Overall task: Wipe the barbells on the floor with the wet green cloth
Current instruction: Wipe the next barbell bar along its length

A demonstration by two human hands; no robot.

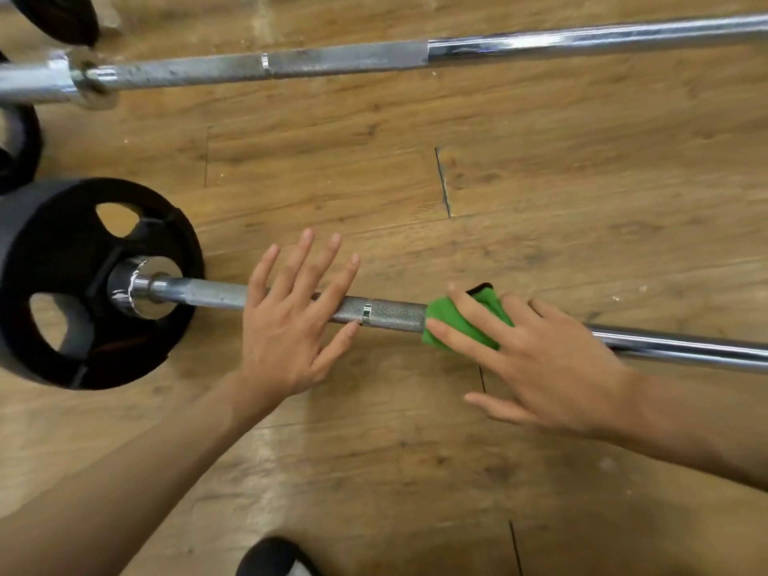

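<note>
Bright even light; glare on far barbell (582, 39); edges bowed; slight blur.

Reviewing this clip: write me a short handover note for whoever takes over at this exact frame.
Left hand: open, fingers straight, laid over the near barbell on its knurled shaft, not far from the weight plate.
Right hand: open, flat fingers pressing the green cloth onto the same bar, where knurling meets smooth chrome.
Far barbell: on the floor, no hand on it, knurled part dull and spotted.
Done: cloth is on the near bar; how much is clean cannot be told.
Left: finish this bar, then the far one.
</note>
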